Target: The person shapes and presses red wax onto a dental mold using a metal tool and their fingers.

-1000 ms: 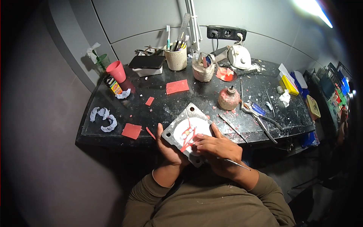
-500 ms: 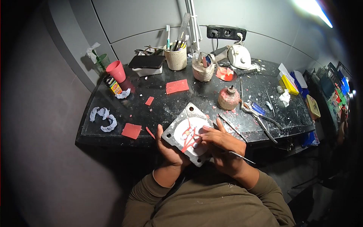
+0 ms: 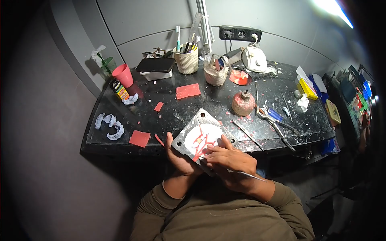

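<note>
My left hand (image 3: 181,161) grips the lower left side of a grey metal mould frame (image 3: 185,132) with corner holes, held tilted above the desk's front edge. White plaster (image 3: 214,131) fills its middle, and branching red wax strips (image 3: 198,152) lie on it. My right hand (image 3: 235,161) is closed around a thin metal hand tool (image 3: 253,176), whose handle sticks out to the right. Its fingertips rest over the plaster near the strips and hide the tool's working end. A short red wax stick (image 3: 159,139) is beside my left fingers; whether they touch it I cannot tell.
Red wax sheets (image 3: 140,138) and bluish moulded arches (image 3: 116,131) lie left. A wax-spattered burner (image 3: 243,103), pliers (image 3: 277,126) and a metal instrument (image 3: 247,134) are right. A brush cup (image 3: 187,62), plaster-coated pot (image 3: 215,75) and red cup (image 3: 123,75) stand behind.
My right hand has moved left and down across the plaster, with the tool in it. The frame's right corner hole now shows. My left hand stays in place.
</note>
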Demonstrator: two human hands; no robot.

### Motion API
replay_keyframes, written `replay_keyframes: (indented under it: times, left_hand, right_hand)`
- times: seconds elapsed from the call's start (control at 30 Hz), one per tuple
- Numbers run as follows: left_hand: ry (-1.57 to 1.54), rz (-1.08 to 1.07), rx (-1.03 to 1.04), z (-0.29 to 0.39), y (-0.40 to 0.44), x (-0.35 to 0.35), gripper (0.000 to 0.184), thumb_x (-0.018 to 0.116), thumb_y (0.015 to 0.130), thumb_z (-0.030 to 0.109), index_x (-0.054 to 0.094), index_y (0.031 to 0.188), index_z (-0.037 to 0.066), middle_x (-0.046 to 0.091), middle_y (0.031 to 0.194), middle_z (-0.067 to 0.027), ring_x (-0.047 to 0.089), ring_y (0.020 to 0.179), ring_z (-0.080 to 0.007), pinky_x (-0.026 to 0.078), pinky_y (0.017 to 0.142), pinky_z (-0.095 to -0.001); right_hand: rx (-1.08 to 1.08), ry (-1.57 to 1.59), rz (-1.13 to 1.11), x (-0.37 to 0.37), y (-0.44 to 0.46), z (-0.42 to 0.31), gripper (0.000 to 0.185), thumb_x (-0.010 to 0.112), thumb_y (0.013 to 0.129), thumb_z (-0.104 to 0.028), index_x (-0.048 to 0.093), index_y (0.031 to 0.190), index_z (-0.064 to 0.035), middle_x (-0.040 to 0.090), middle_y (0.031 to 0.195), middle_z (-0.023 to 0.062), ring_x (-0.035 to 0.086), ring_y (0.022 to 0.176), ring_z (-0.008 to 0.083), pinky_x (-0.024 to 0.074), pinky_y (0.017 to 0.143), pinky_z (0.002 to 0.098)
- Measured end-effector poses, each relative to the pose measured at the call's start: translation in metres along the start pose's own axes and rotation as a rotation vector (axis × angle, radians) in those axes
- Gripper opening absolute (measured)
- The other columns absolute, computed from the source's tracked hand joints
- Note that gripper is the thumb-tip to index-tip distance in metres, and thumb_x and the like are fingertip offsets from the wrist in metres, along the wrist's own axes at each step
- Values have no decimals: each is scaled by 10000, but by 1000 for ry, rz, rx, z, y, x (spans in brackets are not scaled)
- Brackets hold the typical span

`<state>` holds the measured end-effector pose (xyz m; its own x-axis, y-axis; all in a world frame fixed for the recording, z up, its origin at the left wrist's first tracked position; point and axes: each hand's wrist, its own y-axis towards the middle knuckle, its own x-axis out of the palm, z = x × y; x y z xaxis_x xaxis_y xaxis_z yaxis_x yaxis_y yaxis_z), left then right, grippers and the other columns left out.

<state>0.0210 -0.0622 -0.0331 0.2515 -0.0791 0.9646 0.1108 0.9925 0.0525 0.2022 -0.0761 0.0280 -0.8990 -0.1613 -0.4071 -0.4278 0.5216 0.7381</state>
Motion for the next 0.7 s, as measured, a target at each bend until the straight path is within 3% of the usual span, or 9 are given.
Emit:
replay_keyframes:
  times: [0.07, 0.17, 0.33, 0.43, 0.47, 0.53, 0.6, 0.67, 0.7]
  left_hand:
    - [-143, -202, -43, 2, 0, -3, 1025, 363, 981, 789, 480, 1498, -88, 588, 1435, -291, 625, 1261, -436, 491, 1099, -554]
    - [44, -43, 9, -1, 3, 11, 1057, 355, 982, 808, 430, 1541, -86, 508, 1526, -311, 554, 1354, -465, 438, 1156, -581]
    - [-14, -182, -51, 1, 8, 16, 1058, 370, 981, 827, 401, 1583, -42, 408, 1602, -346, 453, 1449, -497, 382, 1201, -612]
    - [-97, -179, -34, 1, 7, 13, 1066, 513, 940, 809, 322, 1648, 34, 180, 1735, -288, 258, 1565, -491, 227, 1266, -683]
    - [-89, -179, -36, 1, 4, 12, 1066, 513, 940, 809, 322, 1648, 34, 180, 1735, -288, 258, 1565, -491, 227, 1266, -683]
    - [-58, -89, -1, 5, -1, 19, 1030, 553, 934, 757, 345, 1638, 35, 235, 1722, -270, 267, 1563, -479, 209, 1272, -687]
    - [-93, -75, -11, 11, -6, 26, 984, 623, 918, 671, 375, 1625, 34, 298, 1704, -253, 289, 1559, -459, 206, 1274, -688]
    - [-69, -133, 3, 13, -8, 19, 935, 658, 815, 479, 404, 1606, 48, 390, 1647, -226, 340, 1538, -429, 220, 1278, -669]
    - [-126, -146, -17, 12, -9, 24, 939, 662, 752, 369, 407, 1600, 58, 442, 1610, -208, 373, 1523, -417, 225, 1281, -656]
  right_hand:
    - [22, 31, -18, -7, 0, -2, 176, 775, 904, 50, 751, 1075, 14, 792, 1034, 169, 762, 1151, 329, 426, 1174, 604]
    - [156, 103, 196, -24, -1, 5, 99, 742, 946, 21, 757, 1045, 19, 800, 1046, 158, 745, 1169, 356, 400, 1186, 610]
    - [142, 296, 492, -43, -10, 28, 227, 563, 1120, -225, 544, 1075, -3, 769, 956, 197, 788, 993, 331, 439, 1167, 604]
    - [238, 373, 471, -55, -15, 28, 323, 491, 1130, -355, 466, 1082, -37, 691, 771, 120, 794, 803, 279, 551, 1060, 556]
    - [309, 452, 424, -60, -19, 28, 360, 463, 1129, -411, 428, 1084, -56, 648, 683, 82, 790, 737, 273, 597, 999, 539]
    - [359, 481, 392, -59, -21, 27, 371, 440, 1134, -413, 434, 1099, -43, 691, 701, 124, 787, 718, 260, 645, 896, 484]
    - [444, 353, 421, -43, -17, 18, 353, 431, 1142, -391, 437, 1142, -38, 751, 827, 194, 798, 788, 280, 665, 849, 446]
    - [629, 747, 429, -28, -9, -5, 294, 393, 1168, -316, 455, 1218, -33, 725, 1220, 263, 748, 1136, 286, 660, 840, 337]
    - [645, 761, 500, -21, -8, -7, 286, 392, 1170, -311, 460, 1223, -38, 723, 1227, 258, 737, 1163, 285, 659, 835, 337]
